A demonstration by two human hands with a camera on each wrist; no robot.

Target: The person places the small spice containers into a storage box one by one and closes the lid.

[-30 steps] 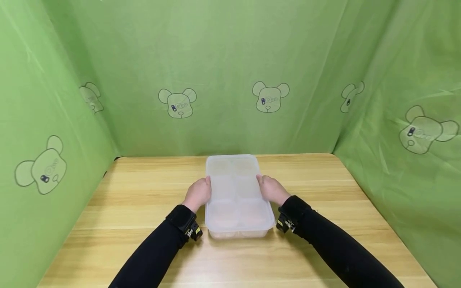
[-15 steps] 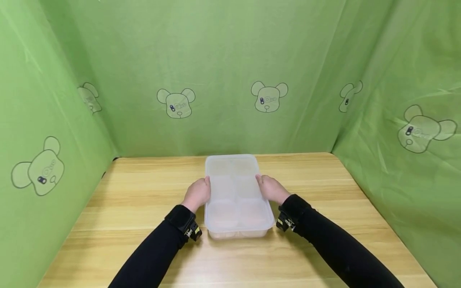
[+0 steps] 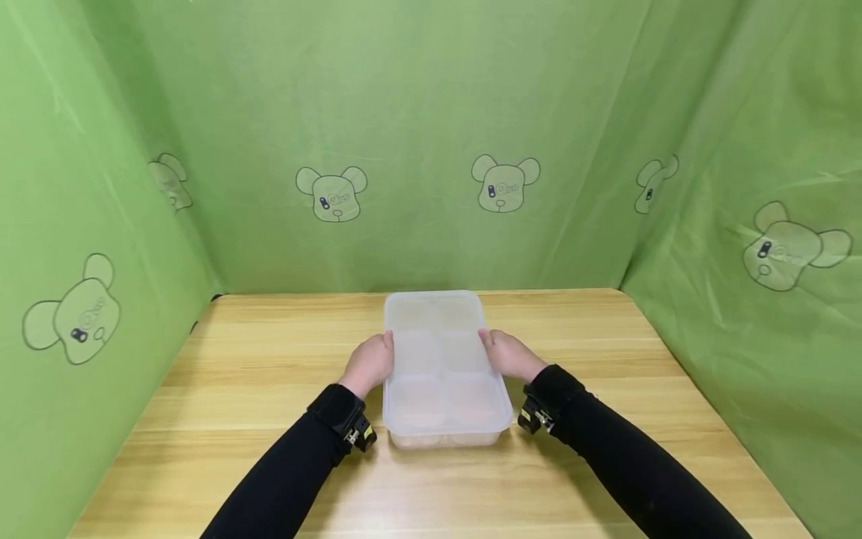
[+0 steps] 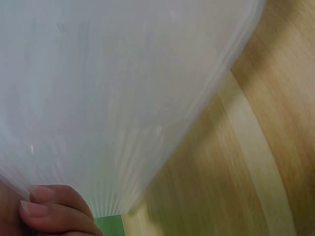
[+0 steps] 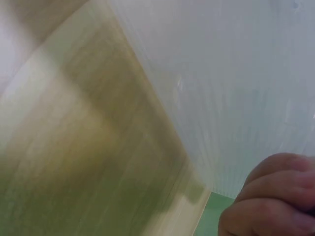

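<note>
A translucent plastic food container (image 3: 444, 440) with a frosted lid (image 3: 438, 352) stands at the middle of the table, its long side running away from me. Through the lid several compartments show faintly. My left hand (image 3: 370, 361) grips the container's left side, thumb at the lid's edge. On the opposite side my right hand (image 3: 510, 355) holds it the same way. In the left wrist view, curled fingers (image 4: 61, 209) lie against the clear ribbed wall (image 4: 118, 123). The right wrist view has curled fingers (image 5: 275, 196) at the other wall (image 5: 236, 98).
The wood-grain table (image 3: 269, 329) extends on both sides of the container. Green cloth (image 3: 417, 247) printed with bear heads hangs behind the table and along its left and right sides. Black sleeves and small wrist-worn devices (image 3: 361, 433) cover both forearms.
</note>
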